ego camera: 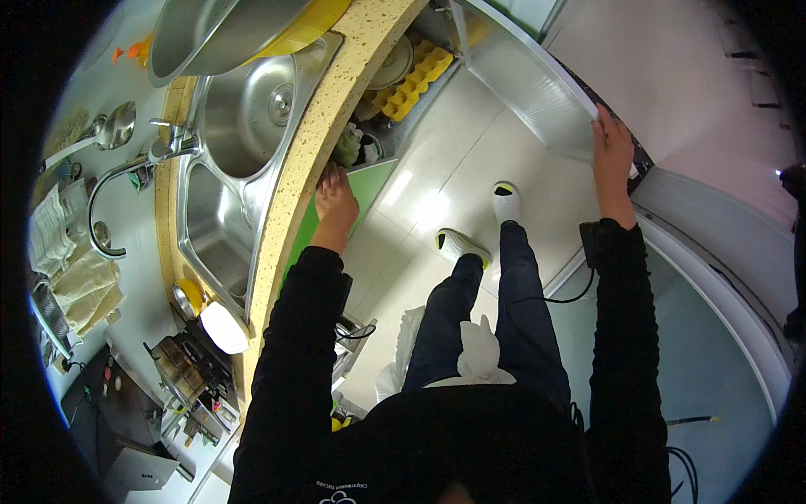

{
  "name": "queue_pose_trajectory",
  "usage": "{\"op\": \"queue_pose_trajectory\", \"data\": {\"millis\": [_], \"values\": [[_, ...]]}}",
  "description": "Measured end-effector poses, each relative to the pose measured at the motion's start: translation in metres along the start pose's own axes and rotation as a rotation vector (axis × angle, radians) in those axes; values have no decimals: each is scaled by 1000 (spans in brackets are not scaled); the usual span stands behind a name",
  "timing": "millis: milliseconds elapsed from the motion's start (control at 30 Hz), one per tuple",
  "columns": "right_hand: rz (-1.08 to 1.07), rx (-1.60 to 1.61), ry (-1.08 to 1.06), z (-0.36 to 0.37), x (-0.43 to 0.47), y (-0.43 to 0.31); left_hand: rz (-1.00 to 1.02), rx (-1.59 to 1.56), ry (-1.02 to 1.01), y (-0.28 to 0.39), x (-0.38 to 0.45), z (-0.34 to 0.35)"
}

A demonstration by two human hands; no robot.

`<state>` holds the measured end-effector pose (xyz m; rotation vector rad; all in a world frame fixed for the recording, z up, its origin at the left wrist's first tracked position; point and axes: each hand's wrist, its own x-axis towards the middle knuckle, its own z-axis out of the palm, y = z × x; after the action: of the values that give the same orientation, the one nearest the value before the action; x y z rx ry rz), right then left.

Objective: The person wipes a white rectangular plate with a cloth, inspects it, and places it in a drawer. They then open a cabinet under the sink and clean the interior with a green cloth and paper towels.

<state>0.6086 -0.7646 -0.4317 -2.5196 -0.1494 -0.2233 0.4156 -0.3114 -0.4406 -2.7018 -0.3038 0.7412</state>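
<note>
My right hand grips the pale edge of a ribbed, silvery door panel, which stands out at an angle from the cabinet corner. My left hand is at the edge of a green cabinet door, just below the speckled countertop. Its fingers bend around there, and the counter's edge partly hides the tips. Beside that hand the lower cabinet stands open. Inside are a yellow egg tray, a round lidded vessel and a leafy vegetable.
A steel double-bowl sink with a curved faucet is set in the counter. A large metal basin stands at its far end. White shoes are on the tiled floor. A black cable hangs near my right sleeve.
</note>
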Motion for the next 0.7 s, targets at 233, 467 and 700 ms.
{"op": "queue_pose_trajectory", "data": {"millis": [233,467,700], "values": [[2,-113,-40,-8,22,9,-174,224,-300,-7,20,3],[-221,-218,159,18,15,-32,59,376,-326,20,-13,7],[-306,377,-374,130,-65,-115,166,492,-249,79,-88,5]]}}
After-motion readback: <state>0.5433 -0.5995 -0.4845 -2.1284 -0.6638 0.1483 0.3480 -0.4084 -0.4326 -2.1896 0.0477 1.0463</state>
